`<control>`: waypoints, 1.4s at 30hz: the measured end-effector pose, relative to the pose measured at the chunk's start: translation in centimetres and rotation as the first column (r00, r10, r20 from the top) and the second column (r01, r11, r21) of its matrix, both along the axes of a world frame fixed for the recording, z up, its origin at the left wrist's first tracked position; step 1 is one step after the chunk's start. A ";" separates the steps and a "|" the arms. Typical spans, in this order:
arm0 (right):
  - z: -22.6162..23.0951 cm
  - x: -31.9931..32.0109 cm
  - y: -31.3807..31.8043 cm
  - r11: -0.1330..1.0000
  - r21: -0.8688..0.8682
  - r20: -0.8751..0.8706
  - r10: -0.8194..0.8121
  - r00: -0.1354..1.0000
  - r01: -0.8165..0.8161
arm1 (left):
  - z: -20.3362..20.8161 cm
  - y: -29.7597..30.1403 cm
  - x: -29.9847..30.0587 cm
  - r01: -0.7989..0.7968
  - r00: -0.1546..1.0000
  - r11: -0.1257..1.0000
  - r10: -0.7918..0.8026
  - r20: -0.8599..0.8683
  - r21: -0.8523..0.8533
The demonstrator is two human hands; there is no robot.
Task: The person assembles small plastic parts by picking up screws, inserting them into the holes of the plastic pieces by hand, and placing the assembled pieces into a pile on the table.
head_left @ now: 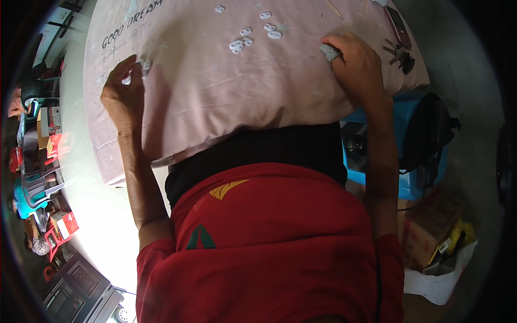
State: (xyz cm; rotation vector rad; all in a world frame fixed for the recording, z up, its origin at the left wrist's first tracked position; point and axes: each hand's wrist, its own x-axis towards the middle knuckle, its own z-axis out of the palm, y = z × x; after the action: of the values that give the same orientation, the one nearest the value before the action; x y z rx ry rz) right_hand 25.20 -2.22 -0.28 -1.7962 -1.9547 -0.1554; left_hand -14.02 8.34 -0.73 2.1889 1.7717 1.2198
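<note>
Filling the foreground, a red cloth shirt [280, 226] meets black fabric [258, 145] at the lap. Beside the right forearm stand a cardboard box [425, 229] and, farther up, a blue plastic seat [406, 177] bearing a black bag [428, 129]. Soft pink cloth [215, 102], wrinkled and star-printed, drapes over the near edge of the worktop [301, 97]. The left hand [123, 86], curled near the left edge, grasps a small, smooth white piece [126, 81]; a greyish piece [145, 65] shows at its fingertips. Toward the right edge, the right hand [355, 62] pinches a rough, grey speckled lump [329, 52]. A broad stretch of cloth separates the hands. Beyond it, rounded white pieces [274, 35] with dark spots lie loosely grouped, some touching. Keys [398, 56] and a red keypad phone [397, 27] crowd the right edge, just past the right hand. Thin tan sticks [334, 9] lie farthest off.
</note>
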 end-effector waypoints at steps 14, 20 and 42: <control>0.2 -0.8 -1.1 0.999 -0.032 -0.066 -0.013 0.998 0.011 | -1.4 -1.1 11.5 0.594 0.798 0.769 -0.524 0.298 -0.237; -0.1 -0.7 -1.7 0.999 0.033 -0.108 -0.018 0.994 0.022 | 1.1 -0.7 11.3 0.669 0.738 0.609 -0.610 0.287 -0.425; 0.5 -2.7 -2.9 0.999 0.007 -0.186 0.042 0.982 -0.041 | -1.1 0.2 13.4 0.620 0.772 0.736 -0.511 0.379 -0.271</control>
State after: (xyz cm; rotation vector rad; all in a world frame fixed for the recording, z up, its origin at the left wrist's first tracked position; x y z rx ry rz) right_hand 22.53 -5.13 0.23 -1.7005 -1.8563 0.0228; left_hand -0.61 8.55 -1.82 1.9721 0.9840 0.8784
